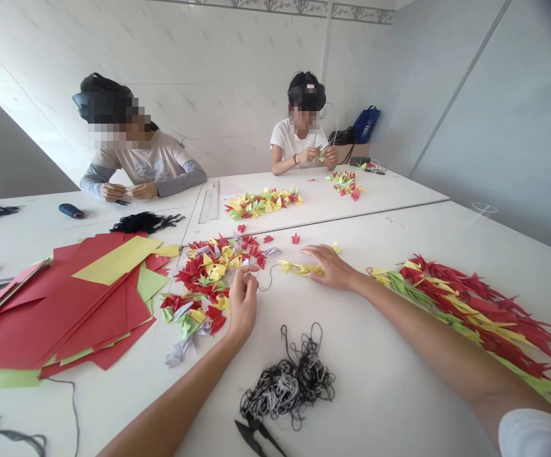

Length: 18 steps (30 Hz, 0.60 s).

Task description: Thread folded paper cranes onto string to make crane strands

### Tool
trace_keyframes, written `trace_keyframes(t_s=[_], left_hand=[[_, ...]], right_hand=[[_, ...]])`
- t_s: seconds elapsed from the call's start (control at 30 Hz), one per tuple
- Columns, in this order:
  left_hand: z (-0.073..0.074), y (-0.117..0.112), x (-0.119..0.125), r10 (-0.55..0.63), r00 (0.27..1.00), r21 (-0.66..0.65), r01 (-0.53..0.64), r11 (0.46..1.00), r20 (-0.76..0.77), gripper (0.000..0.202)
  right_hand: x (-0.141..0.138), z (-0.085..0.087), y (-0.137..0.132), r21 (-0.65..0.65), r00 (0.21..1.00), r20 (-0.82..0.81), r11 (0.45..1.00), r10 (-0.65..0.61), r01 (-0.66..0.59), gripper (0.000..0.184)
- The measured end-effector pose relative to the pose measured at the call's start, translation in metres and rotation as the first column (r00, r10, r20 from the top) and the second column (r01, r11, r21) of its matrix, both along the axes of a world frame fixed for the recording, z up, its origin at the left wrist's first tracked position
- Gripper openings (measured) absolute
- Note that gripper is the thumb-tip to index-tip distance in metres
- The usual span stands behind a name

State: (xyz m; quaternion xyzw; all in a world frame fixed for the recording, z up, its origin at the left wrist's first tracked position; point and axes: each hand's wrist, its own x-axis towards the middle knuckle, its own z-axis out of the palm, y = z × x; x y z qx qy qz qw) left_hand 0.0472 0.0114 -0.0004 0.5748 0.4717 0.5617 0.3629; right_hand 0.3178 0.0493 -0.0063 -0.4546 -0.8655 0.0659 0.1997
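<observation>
My left hand is closed in a pinch at the right side of a pile of small folded paper birds in red, yellow, green and pale lilac. A dark thread curves from beside its fingers toward a short row of yellow paper birds. Over the right end of that row lies my right hand, its fingers stretched out and its palm down. What is under the palm is hidden. One more yellow bird shows just beyond this hand.
Nearest me are a tangle of black and grey cord and black thread snips. Strung birds lie at right, coloured paper sheets at left. Across the table sit two people, with another bird pile before them.
</observation>
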Motion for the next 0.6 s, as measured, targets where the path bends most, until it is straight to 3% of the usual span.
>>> trace_keyframes(t_s=[0.1, 0.2, 0.33, 0.6], left_hand=[[-0.002, 0.001, -0.001, 0.046, 0.999, 0.043, -0.046, 0.998, -0.004, 0.013], [-0.002, 0.002, 0.001, -0.009, 0.998, 0.065, 0.005, 0.998, 0.064, 0.01], [-0.003, 0.0, 0.002, -0.091, 0.992, -0.014, 0.092, 0.996, 0.085, 0.013], [-0.004, 0.002, -0.003, 0.042, 0.995, -0.023, -0.044, 0.999, -0.091, 0.012]], right_hand=[[0.016, -0.002, 0.005, -0.009, 0.998, 0.029, 0.999, -0.053, 0.053, 0.066], [0.034, -0.004, 0.013, 0.055, 0.991, 0.108, 0.996, -0.073, 0.068, 0.043], [0.055, -0.003, 0.027, 0.149, 0.949, 0.28, 0.983, -0.142, 0.103, 0.015], [0.102, 0.007, 0.046, 0.175, 0.892, 0.387, 0.969, -0.232, 0.176, 0.014]])
